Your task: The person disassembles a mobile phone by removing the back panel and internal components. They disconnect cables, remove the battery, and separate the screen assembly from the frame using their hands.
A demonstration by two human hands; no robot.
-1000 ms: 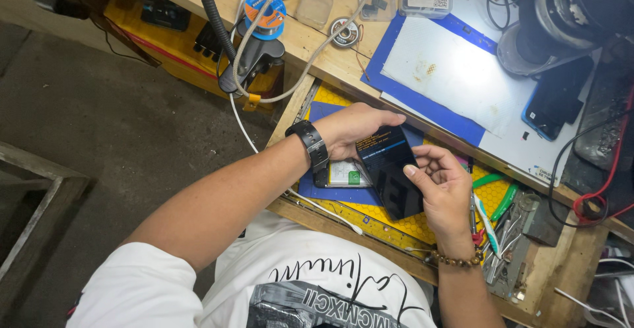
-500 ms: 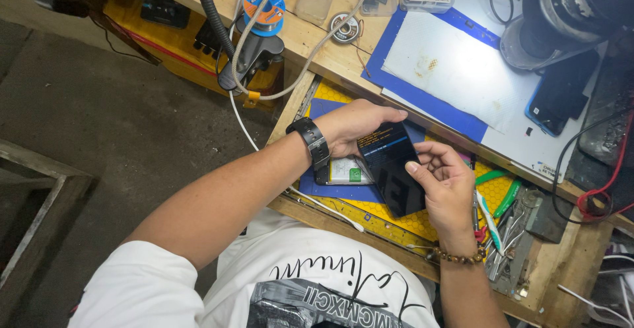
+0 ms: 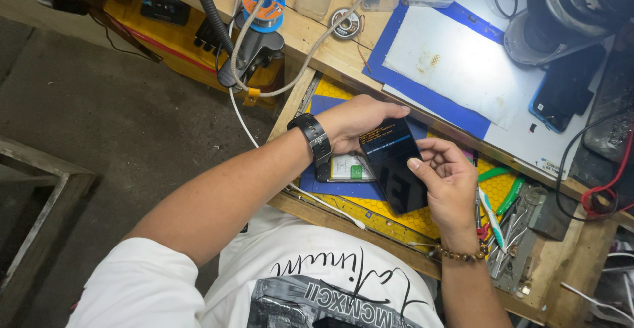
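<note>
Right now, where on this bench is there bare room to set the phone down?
The white sheet on the blue mat, between the solder spool and the dark phone, is mostly bare. Crowded: the yellow mat under both hands, and the tool tray by the right hand. The left hand helps hold the phone.

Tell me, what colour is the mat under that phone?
Yellow, with a honeycomb pattern: the work mat beneath the dark smartphone, clearest in the head view.

An electronics repair workshop: a wooden surface (image 3: 317, 34) carries a solder spool (image 3: 263, 1), a blue work mat (image 3: 422, 90), a microscope base (image 3: 561, 18), and tweezers and screwdrivers (image 3: 505, 216) at its right edge.
</note>
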